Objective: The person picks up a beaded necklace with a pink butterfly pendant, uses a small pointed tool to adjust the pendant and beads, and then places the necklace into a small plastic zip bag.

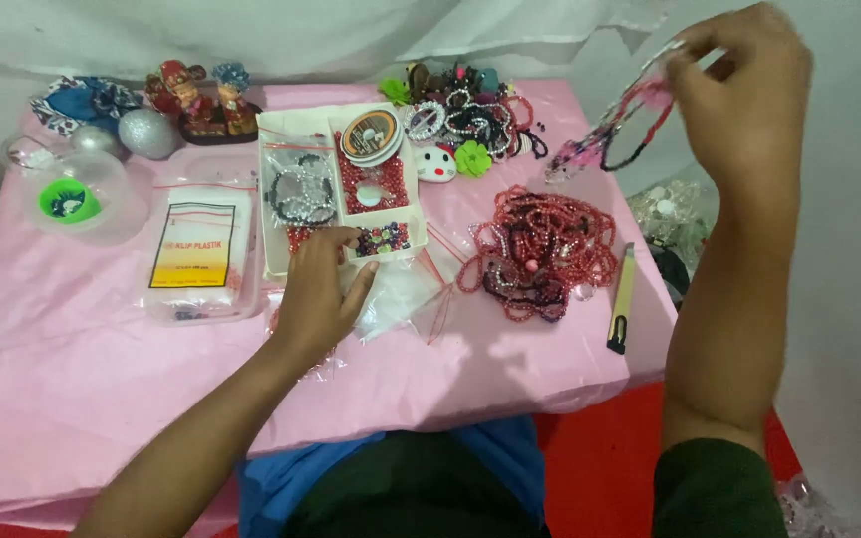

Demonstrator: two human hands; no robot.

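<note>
My right hand [744,85] is raised at the upper right, fingers pinched on a small clear plastic bag [610,130] with a red and dark beaded bracelet inside; the bag hangs down to the left. My left hand [321,289] rests on the pink table cover [72,359], fingertips touching the front edge of a white compartment tray [336,125] holding red beads, mixed beads and bracelets. A round spool of cord [371,136] lies on the tray. Under my left palm lie clear plastic bags [401,294].
A heap of red beaded bracelets [540,249] lies right of the tray, with a yellow utility knife [622,299] near the table's right edge. A pack of clip bags [199,249], a clear bowl [77,194], silver balls, figurines [201,100] and more bracelets [470,115] line the back.
</note>
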